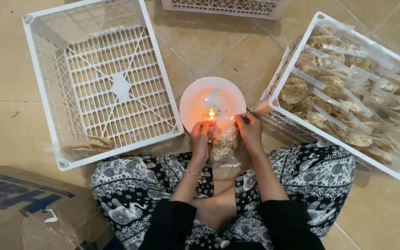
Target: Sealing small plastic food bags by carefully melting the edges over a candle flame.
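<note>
- Left hand (200, 135) and right hand (250, 129) pinch the top of a clear bag of crackers (223, 143), fingers closed.
- The bag's top edge sits at a candle flame (211, 112) on a white plate (195, 99).
- A white crate (163, 74) stands left; a crate of filled bags (297, 125) stands right.

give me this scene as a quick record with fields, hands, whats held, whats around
left hand: pinches the top left edge of the clear bag of crackers
right hand: pinches the bag's top right edge
bag position: held upright, its top close to the small flame
flame: burns on a round pink plate on the tiled floor
left crate: white plastic, nearly bare, a single bag of crackers in its near corner
right crate: white plastic, full of filled bags
posture: seated cross-legged, patterned trousers
near left: cardboard box
</note>
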